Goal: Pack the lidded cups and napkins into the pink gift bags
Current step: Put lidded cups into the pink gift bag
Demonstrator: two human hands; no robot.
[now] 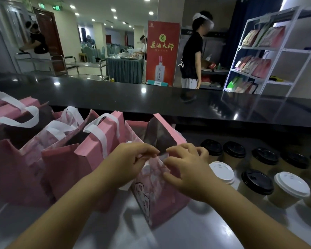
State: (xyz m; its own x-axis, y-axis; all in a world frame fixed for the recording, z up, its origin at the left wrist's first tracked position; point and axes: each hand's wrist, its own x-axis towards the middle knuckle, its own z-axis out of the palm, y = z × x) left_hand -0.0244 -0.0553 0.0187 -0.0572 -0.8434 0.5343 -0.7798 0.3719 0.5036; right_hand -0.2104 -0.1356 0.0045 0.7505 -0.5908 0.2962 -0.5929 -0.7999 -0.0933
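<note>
A pink gift bag (156,196) with a cartoon print stands open on the white worktop in front of me. My left hand (131,159) and my right hand (188,168) both pinch its near top edge at the middle, fingertips almost meeting. To the right stand several paper cups, some with black lids (257,182), some with white lids (222,172). More pink bags with white handles (90,150) stand in a row to the left. No napkins show.
A glossy black counter (151,99) runs across behind the bags. Beyond it a person in black stands by a white shelf rack (269,56) with packets. A red banner (162,53) and steel trolleys are further back.
</note>
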